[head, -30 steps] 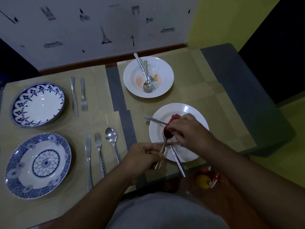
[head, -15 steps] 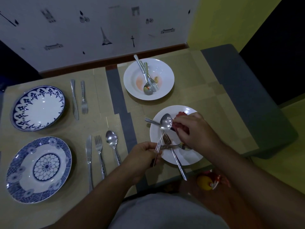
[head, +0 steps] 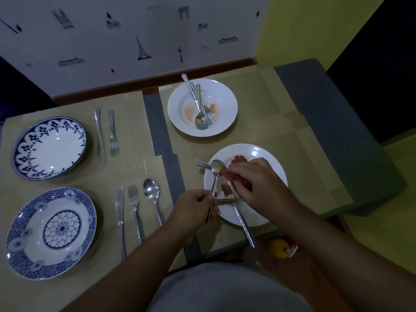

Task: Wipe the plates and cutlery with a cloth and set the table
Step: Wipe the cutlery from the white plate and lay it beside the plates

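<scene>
A: From the head view, what do we have in our hands?

B: Our left hand (head: 197, 204) is closed around the handle of a spoon (head: 215, 176), holding it up with the bowl pointing away from us. Our right hand (head: 256, 183) is bunched around a red cloth (head: 236, 174), and a corner of that cloth touches the spoon's bowl.

A: And under the hands?

B: A white plate (head: 265, 152) lies beneath our right hand. On it a fork (head: 226, 190) rests between our two hands, and a knife (head: 244, 225) runs from under our right hand toward us, past the plate's rim. Another handle pokes out just left of the spoon's bowl; we cannot tell which piece it belongs to.

A: Farther out?

B: Beyond our hands sits a second white plate (head: 225, 97), smeared, with cutlery lying in it. Left of our left hand lie a knife, fork and spoon side by side (head: 135, 206), then a blue patterned plate (head: 22, 239). Beyond those, another blue-rimmed plate (head: 24, 140) has a knife and fork (head: 105, 134) beside it. All of it rests on a table (head: 315, 167) covered in tan mats.
</scene>
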Tool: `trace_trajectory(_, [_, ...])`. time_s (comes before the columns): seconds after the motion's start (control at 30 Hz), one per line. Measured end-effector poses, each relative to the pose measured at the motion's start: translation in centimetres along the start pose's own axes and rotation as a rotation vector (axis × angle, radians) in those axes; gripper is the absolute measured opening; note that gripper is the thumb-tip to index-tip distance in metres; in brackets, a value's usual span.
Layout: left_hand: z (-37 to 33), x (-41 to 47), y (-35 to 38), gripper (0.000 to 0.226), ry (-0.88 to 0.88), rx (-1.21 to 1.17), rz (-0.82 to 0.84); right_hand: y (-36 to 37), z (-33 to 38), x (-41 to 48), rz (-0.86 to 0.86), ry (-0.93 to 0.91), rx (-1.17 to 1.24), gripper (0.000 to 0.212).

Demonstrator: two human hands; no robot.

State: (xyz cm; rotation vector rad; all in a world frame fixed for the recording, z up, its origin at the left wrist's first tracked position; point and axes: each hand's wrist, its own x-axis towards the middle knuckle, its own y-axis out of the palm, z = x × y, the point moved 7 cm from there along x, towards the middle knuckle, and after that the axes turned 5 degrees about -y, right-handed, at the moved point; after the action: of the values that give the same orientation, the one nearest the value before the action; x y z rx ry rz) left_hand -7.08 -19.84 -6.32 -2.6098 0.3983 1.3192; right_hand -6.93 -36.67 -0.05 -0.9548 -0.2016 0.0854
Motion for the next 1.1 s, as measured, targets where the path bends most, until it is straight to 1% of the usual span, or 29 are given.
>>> trace_trajectory(0.07, [-0.2,0.0,0.0,0.018,0.021,0.001,0.002,0.5,1.1,-0.1,0.041,-0.06,0.009,0.041])
trace_trajectory(0.1, [-0.3,0.0,0.1,0.017,0.028,0.002,0.013,0.9,1.9,-0.1,0.08,-0.123,-0.001,0.041])
trace_trajectory(0.17, [-0.4,-0.2,0.3,0.017,0.047,0.023,0.046,1.9,3.2,-0.2,0.135,-0.27,-0.055,0.035])
trace_trajectory(0.2, [-0.5,-0.4,0.4,0.018,0.064,0.034,0.055,2.1,3.3,0.0,0.146,-0.305,-0.07,0.032])
trace_trajectory(0.23, [-0.6,-0.6,0.4,0.018,0.082,0.038,0.053,2.1,3.1,0.4,0.153,-0.291,-0.066,0.029])
trace_trajectory(0.3, [-0.7,-1.0,0.2,0.02,0.104,0.025,0.037,1.9,1.7,1.5,0.159,-0.188,-0.032,0.024])
trace_trajectory(0.37, [-0.9,-1.1,-0.1,0.021,0.111,0.011,0.036,1.8,0.1,2.7,0.181,-0.098,-0.037,0.031])
trace_trajectory(0.43, [-1.1,-1.1,-0.3,0.021,0.104,0.004,0.035,1.9,-1.0,3.5,0.183,-0.05,-0.045,0.032])
trace_trajectory(0.53, [-1.2,-1.1,-0.6,0.018,0.076,-0.006,0.04,2.1,-0.4,3.1,0.198,-0.064,-0.032,0.029])
trace_trajectory(0.63, [-0.9,-1.3,-0.4,0.018,0.075,0.005,0.068,2.8,1.8,1.8,0.262,-0.186,-0.017,0.02])
trace_trajectory(0.67, [-0.7,-1.3,-0.4,0.019,0.078,0.004,0.073,2.9,1.7,1.8,0.262,-0.193,-0.02,0.019])
trace_trajectory(0.7, [-0.5,-1.3,-0.4,0.02,0.077,0.0,0.072,2.8,1.2,2.3,0.243,-0.162,-0.024,0.019])
trace_trajectory(0.8, [-0.1,-1.7,-0.3,0.021,0.076,0.0,0.065,1.5,-1.4,3.7,0.136,0.006,-0.033,0.025])
trace_trajectory(0.87, [-0.3,-2.0,-0.2,0.022,0.09,0.012,0.067,0.9,-2.3,4.0,0.1,0.069,-0.038,0.026])
trace_trajectory(0.97, [-0.3,-2.1,-0.2,0.021,0.102,0.019,0.064,1.1,-2.6,3.7,0.147,0.102,-0.019,0.028])
trace_trajectory(1.1, [-0.3,-2.0,-0.3,0.019,0.075,-0.028,0.055,1.4,-1.8,3.1,0.202,0.054,0.052,0.033])
